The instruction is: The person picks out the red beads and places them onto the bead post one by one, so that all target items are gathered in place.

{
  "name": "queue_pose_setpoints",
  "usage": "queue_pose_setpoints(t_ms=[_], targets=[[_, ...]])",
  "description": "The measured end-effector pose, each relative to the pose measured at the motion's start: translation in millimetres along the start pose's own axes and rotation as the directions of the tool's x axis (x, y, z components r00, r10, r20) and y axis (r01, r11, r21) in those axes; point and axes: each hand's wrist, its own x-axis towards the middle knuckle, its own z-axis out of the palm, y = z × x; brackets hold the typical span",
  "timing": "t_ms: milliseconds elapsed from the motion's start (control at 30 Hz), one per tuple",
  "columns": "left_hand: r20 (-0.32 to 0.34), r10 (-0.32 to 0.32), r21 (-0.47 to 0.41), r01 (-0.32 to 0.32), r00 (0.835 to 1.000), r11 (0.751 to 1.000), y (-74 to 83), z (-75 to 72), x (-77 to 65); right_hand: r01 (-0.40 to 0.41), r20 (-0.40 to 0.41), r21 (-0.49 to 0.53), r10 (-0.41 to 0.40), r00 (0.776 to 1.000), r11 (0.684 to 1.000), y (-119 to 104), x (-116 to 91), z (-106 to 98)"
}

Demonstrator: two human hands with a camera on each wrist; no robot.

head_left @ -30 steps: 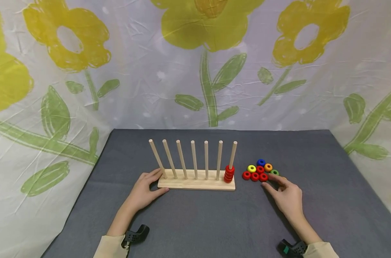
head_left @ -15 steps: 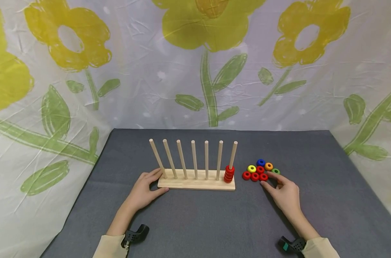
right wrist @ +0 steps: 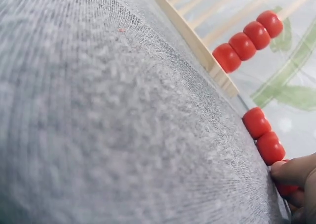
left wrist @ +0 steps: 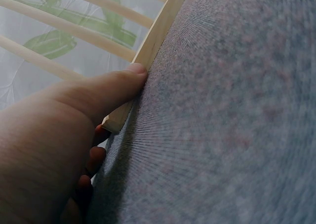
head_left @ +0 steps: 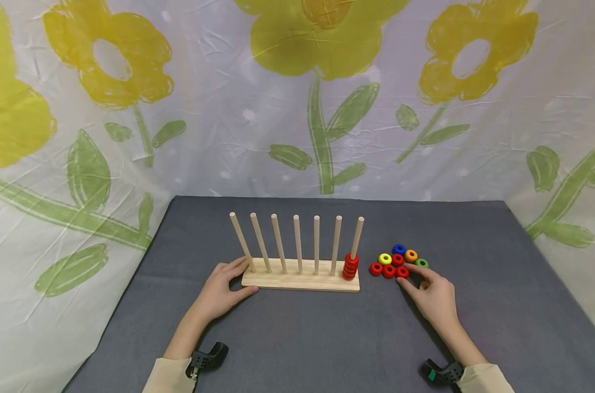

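A wooden peg stand [head_left: 299, 281] with several upright pegs stands on the dark cloth. My left hand [head_left: 222, 291] grips its left end, thumb on the front edge and fingers behind; in the left wrist view the thumb [left wrist: 116, 88] presses the base. Several red beads [head_left: 350, 267] are stacked on the rightmost peg. My right hand [head_left: 434, 295] pinches a red bead [head_left: 402, 272] at the right end of the front row, between thumb and forefinger. In the right wrist view the fingers partly hide that bead, beside two other red beads [right wrist: 270, 148].
Close around the pinched bead lie a yellow bead [head_left: 385, 258], a blue bead [head_left: 398, 249], an orange bead [head_left: 411, 255], a green bead [head_left: 422, 263] and another red bead [head_left: 398, 259]. A flower-printed curtain [head_left: 204, 136] hangs behind the table.
My right hand has shifted slightly left, its fingertips coming in around the end red bead. The left hand keeps its grip on the stand. The head view has shifted a little.
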Motion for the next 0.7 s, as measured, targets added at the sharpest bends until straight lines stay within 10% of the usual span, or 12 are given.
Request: queue_pose_setpoints(t_ms=[700], targets=[[-0.003, -0.001, 0.011, 0.001, 1.000, 1.000, -0.7, 1.4, 0.9, 0.035, -0.043, 0.023, -0.034, 0.998, 0.999, 1.1, -0.1, 0.3]])
